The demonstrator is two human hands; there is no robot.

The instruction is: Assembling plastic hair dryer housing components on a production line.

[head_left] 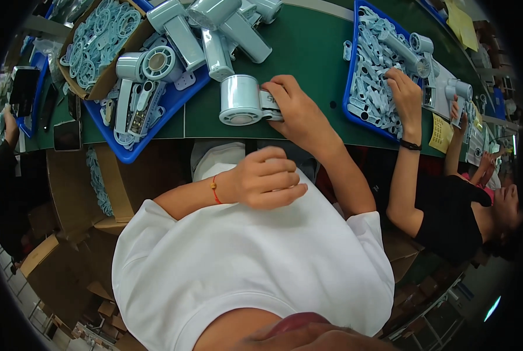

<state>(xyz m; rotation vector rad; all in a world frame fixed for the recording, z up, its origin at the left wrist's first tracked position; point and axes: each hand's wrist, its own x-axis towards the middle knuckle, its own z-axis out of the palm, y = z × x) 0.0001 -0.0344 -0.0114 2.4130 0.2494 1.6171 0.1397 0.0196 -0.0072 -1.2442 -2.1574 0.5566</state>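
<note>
A pale blue handheld fan (240, 100) lies on its side on the green table (308, 52), its round head toward me. My right hand (293, 108) grips the fan's handle end from the right, fingers wrapped over it. My left hand (268, 178), with a red string at the wrist, is curled into a fist close to my white shirt, below the table edge. Nothing shows between its fingers.
A blue tray (156, 126) at the left holds several fan bodies and parts, with a cardboard box of pale blue grilles (100, 41) behind it. At the right a co-worker's hand (405, 93) reaches into another blue tray of small parts (367, 64). Cardboard boxes stand under the table.
</note>
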